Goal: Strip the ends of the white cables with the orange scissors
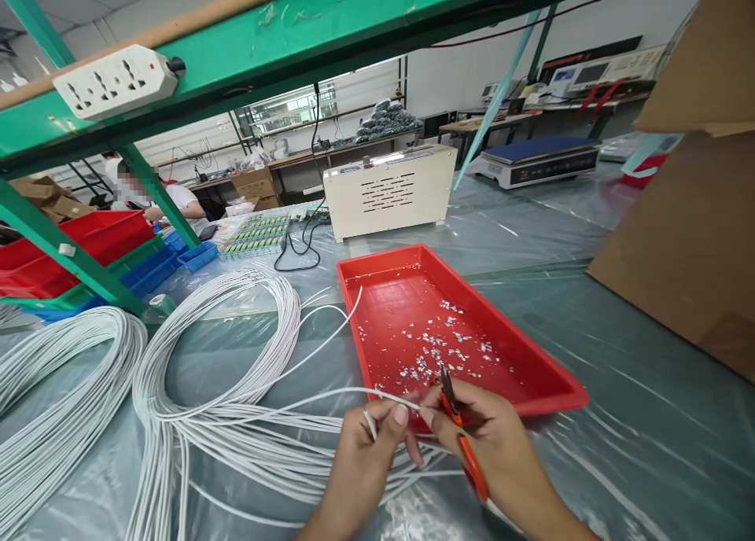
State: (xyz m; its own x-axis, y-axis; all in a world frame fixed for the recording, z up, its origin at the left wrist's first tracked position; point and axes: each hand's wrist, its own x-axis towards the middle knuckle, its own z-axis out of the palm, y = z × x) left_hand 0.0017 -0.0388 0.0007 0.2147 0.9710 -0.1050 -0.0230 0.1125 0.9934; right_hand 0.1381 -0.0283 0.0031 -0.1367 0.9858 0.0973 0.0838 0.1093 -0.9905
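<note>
Between its thumb and fingers my left hand [377, 443] pinches a white cable [348, 390] near its end. My right hand [492, 427] is closed around small orange-handled scissors [472, 466], whose dark blades point up and away. The thumb and forefinger of that hand also touch the cable's tip, so both hands meet at it. Just beyond them lies a red tray [557, 403] with many small silvery-white scraps [433, 348] on its floor. A coil of white cables [218, 344] spreads out at the left, with its loose ends running beneath my left hand.
Another cable coil [64, 384] lies far left. Behind the tray stand a beige box-shaped machine [392, 191] and a weighing scale [534, 163]. Cardboard boxes [684, 266] rise at the right. A green frame [330, 22] with a power strip [115, 81] crosses overhead. A person [182, 201] sits beyond.
</note>
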